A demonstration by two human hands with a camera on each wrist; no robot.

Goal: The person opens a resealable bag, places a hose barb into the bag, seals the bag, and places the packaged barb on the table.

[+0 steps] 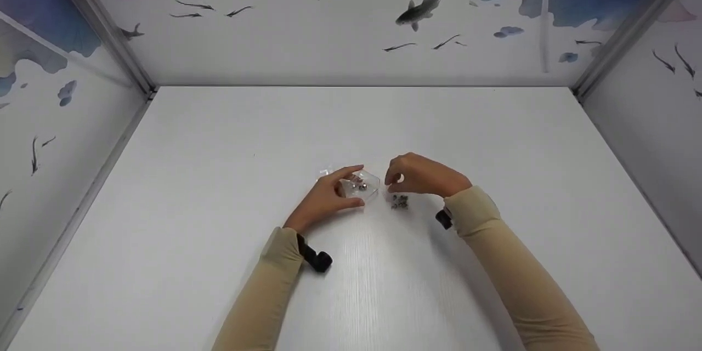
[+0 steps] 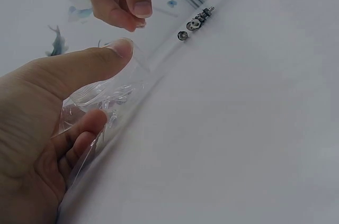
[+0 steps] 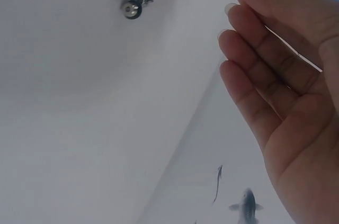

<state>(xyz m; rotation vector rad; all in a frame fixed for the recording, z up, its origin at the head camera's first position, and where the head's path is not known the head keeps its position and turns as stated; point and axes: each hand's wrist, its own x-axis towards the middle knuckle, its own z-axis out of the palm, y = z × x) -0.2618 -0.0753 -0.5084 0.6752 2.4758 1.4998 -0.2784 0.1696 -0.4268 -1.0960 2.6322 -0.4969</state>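
My left hand point(image 1: 323, 197) holds a clear, crinkled plastic container or bag point(image 2: 119, 94), thumb on the near side and fingers around the far side. Small shiny metal pieces point(image 1: 360, 187) show through the plastic. Just right of it, my right hand point(image 1: 422, 174) hovers with thumb and index finger close together. Its other fingers point(image 3: 246, 89) are gently bent. Whether anything tiny sits between the fingertips cannot be made out. Below that hand, a small pile of metal screw-like fittings point(image 1: 400, 201) lies on the table; round heads and threaded ends show in the right wrist view.
A bit of clear plastic point(image 1: 326, 170) lies behind the left hand. The white table point(image 1: 351, 120) is bordered by upright panels point(image 1: 351, 49) printed with fish and lotus shapes. Black camera straps point(image 1: 317, 259) sit at both wrists, over beige sleeves.
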